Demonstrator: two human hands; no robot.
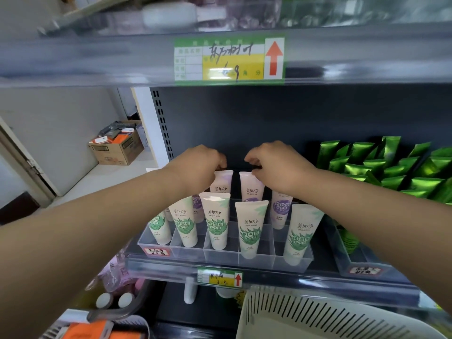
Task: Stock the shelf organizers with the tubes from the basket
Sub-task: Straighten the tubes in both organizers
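Observation:
A clear tiered organizer [259,259] stands on the dark shelf. Its front row holds several upright green-labelled tubes [216,220]. Purple-labelled tubes stand in the rows behind. My left hand [199,166] pinches the top edge of a purple tube [221,183] in the back row. My right hand [276,165] pinches the top of the neighbouring purple tube [252,187]. Both tubes stand upright, side by side. The white slotted basket [318,319] is at the bottom right, and its inside is out of sight.
Green foil packets [391,167] fill a second clear bin to the right. The upper shelf edge with a price tag [228,58] hangs close overhead. A cardboard box [117,146] sits on the floor at the left. Bottles [115,299] stand on the lower shelf.

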